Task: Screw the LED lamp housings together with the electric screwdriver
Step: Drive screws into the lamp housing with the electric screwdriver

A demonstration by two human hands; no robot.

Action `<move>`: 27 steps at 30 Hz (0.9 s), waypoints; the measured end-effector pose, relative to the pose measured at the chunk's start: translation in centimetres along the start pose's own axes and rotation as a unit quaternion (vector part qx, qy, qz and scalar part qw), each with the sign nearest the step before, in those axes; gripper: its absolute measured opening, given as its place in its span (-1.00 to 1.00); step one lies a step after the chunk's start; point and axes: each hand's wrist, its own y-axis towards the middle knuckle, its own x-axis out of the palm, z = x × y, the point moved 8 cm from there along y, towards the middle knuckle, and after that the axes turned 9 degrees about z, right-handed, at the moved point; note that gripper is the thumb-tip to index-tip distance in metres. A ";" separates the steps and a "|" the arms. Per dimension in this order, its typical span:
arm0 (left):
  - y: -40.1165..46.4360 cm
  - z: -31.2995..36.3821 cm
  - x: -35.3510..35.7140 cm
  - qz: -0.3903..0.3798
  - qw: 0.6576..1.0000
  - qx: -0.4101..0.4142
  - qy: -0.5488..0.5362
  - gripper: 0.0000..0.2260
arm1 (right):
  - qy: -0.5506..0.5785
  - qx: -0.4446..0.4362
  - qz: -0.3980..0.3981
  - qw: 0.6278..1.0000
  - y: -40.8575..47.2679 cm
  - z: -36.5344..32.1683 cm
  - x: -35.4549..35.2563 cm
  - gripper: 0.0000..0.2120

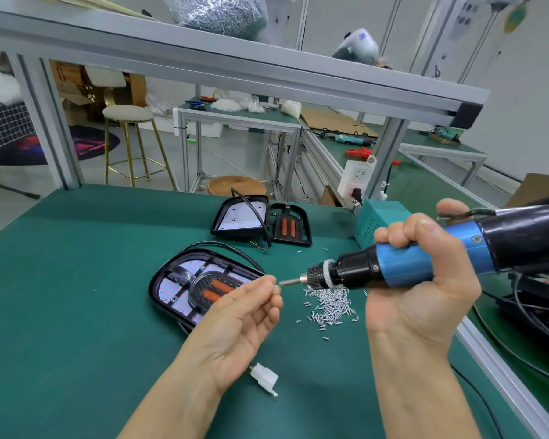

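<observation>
your right hand (425,280) is wrapped tight around the blue and black electric screwdriver (425,259), palm toward you, holding it nearly level above the bench with the bit (289,282) pointing left. your left hand (235,318) is palm up, fingers curled in, thumb and forefinger pinched together right at the tip of the bit. looks like a screw in that pinch but it's too small to tell for sure.

just behind your left hand the black oval led lamp housing (178,280) lies flat on the bench, open side up, white board with red dots showing and two orange strips in the middle insert. your wrist covers its near right corner. a black cable (235,250) loops round its far edge. further back there's a second black housing with a white board (240,218), tilted up a bit, and right beside it a black insert frame with two orange strips (290,226).

a loose pile of small silver screws (328,305) sits under the screwdriver, between your hands. a small white plastic connector (265,377) lies near your left wrist. green mat on the bench (61,296), teal power box (381,223) at the right edge, aluminium shelf frame (235,61) overhead with a clear bag of screws (219,11) on it. gold-legged stool (130,134) and more green benches behind.
</observation>
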 end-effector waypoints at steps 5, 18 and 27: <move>0.0 0.9 -1.3 0.032 0.999 0.005 -0.032 -0.84 | 0.014 0.024 -0.016 0.999 -0.4 1.0 0.9 -0.76; 0.0 0.5 -1.4 0.037 0.998 -0.008 -0.058 -0.92 | 0.016 0.032 -0.025 0.999 -0.6 1.9 1.5 -0.76; 0.6 4.0 -0.6 -0.028 0.985 0.091 0.143 -0.88 | 0.037 0.044 -0.029 0.998 0.2 2.5 2.3 -0.77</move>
